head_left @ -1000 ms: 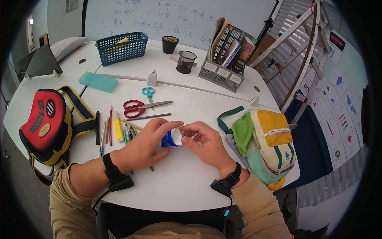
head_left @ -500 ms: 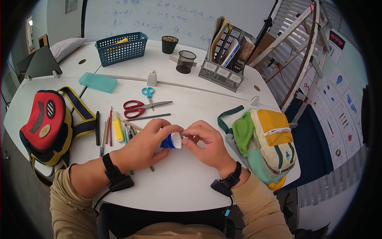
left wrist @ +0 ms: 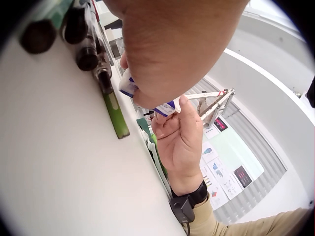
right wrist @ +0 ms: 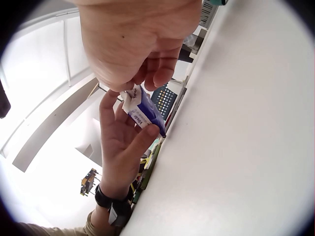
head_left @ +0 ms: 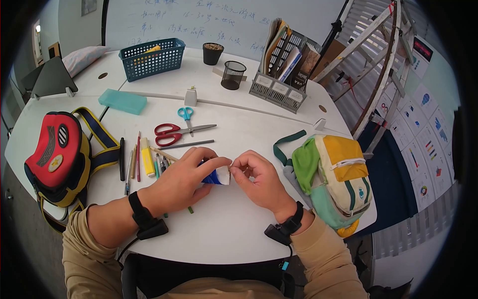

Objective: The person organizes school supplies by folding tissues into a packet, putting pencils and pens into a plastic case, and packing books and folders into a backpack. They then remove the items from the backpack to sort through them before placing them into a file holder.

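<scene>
A small blue-and-white tissue packet (head_left: 217,176) is held above the table in front of me, its white end facing right. My left hand (head_left: 183,174) grips it between thumb and fingers, covering its left part. At the white end, my right hand (head_left: 260,180) pinches the edge with thumb and forefinger, its other fingers curled. The right wrist view shows lettering on the packet (right wrist: 142,110) and a crumpled white flap at its top. Below the left hand lie several pens and pencils; a green one (left wrist: 116,115) shows in the left wrist view.
Red scissors (head_left: 168,135), blue scissors (head_left: 185,114) and a yellow highlighter (head_left: 147,158) lie beyond the hands. A red backpack (head_left: 57,154) stands left, a cream-and-yellow backpack (head_left: 338,179) right. Farther back are a teal case (head_left: 122,101), basket (head_left: 152,60), mesh cup (head_left: 233,75) and book rack (head_left: 277,93).
The packet's white end has turned slightly, and less of its white flap shows. My right fingertips have shifted slightly and now pinch the upper edge. The left hand stays around the packet.
</scene>
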`<state>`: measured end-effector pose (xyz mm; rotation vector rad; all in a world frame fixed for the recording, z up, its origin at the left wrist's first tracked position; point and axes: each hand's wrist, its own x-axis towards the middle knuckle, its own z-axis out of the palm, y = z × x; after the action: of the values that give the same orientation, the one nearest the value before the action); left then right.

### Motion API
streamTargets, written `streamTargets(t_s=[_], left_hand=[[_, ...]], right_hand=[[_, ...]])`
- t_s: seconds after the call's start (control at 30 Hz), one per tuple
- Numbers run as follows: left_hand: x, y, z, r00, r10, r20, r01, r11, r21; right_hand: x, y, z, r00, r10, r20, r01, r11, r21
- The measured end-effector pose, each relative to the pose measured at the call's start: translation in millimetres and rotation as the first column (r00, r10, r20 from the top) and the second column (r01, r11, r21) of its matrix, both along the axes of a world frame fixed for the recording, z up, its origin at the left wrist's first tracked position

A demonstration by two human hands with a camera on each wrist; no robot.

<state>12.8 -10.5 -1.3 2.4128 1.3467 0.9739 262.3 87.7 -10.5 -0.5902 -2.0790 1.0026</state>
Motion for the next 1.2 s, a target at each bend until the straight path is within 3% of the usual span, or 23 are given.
streamTargets(t_s=[0.1, 0.2, 0.3, 0.6, 1.0, 1.2], left_hand=[[0.6, 0.6, -0.9, 1.0, 0.01, -0.015, -0.01, 1.0, 0.014], [0.5, 1.0, -0.3, 1.0, 0.006, -0.029, -0.005, 1.0, 0.025], [1.7, 0.6, 1.0, 0.999, 0.005, -0.034, -0.003, 0.999, 0.042], [1.3, 0.6, 0.4, 1.0, -0.018, -0.021, 0.019, 0.999, 0.038], [1.6, 1.2, -0.3, 0.999, -0.027, -0.039, 0.029, 0.998, 0.052], [2.0, 0.3, 1.1, 0.999, -0.026, -0.028, 0.027, 0.998, 0.05]], right_hand=[[1.7, 4.1, -8.2, 1.0, 0.017, -0.023, -0.019, 0.994, -0.106], [4.0, 3.5, -4.4, 0.999, 0.048, -0.013, -0.048, 0.999, -0.023], [4.2, 1.1, -1.8, 0.998, 0.07, -0.001, -0.07, 0.996, -0.06], [6.8, 5.9, -6.2, 0.993, 0.1, -0.068, -0.119, 0.908, -0.401], [6.2, 4.4, -8.0, 0.984, 0.128, -0.128, -0.164, 0.927, -0.336], [7.7, 6.0, -7.1, 0.988, 0.12, -0.102, -0.15, 0.909, -0.388]])
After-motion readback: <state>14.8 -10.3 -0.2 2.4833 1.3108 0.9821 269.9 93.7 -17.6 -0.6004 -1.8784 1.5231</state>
